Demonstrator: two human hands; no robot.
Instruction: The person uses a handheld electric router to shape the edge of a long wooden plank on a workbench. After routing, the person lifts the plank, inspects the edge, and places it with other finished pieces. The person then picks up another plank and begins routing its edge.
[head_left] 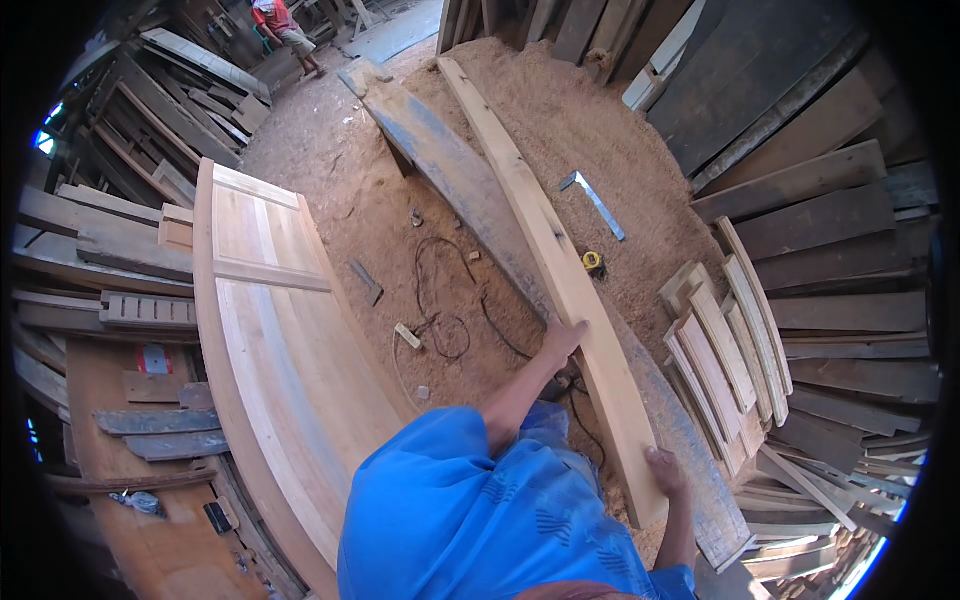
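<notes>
A long, pale wooden beam [540,240] lies along a worn, narrow bench [432,135], running from near my body to the far end. My left hand [566,340] grips its left edge around the middle, with the thumb over the top. Close to the beam's near end, my right hand [665,472] holds the right edge, its fingers partly hidden by the wood. Just right of the beam, a yellow tape measure [594,264] and a try square [597,208] with a metal blade rest on the sawdust-covered side.
A large panelled wooden door [285,320] stands at my left. Between it and the bench, a cable [455,330], a power strip [408,336] and small offcuts lie in sawdust. Boards [820,250] are stacked at right, short planks [715,360] nearer. A person [285,35] is far off.
</notes>
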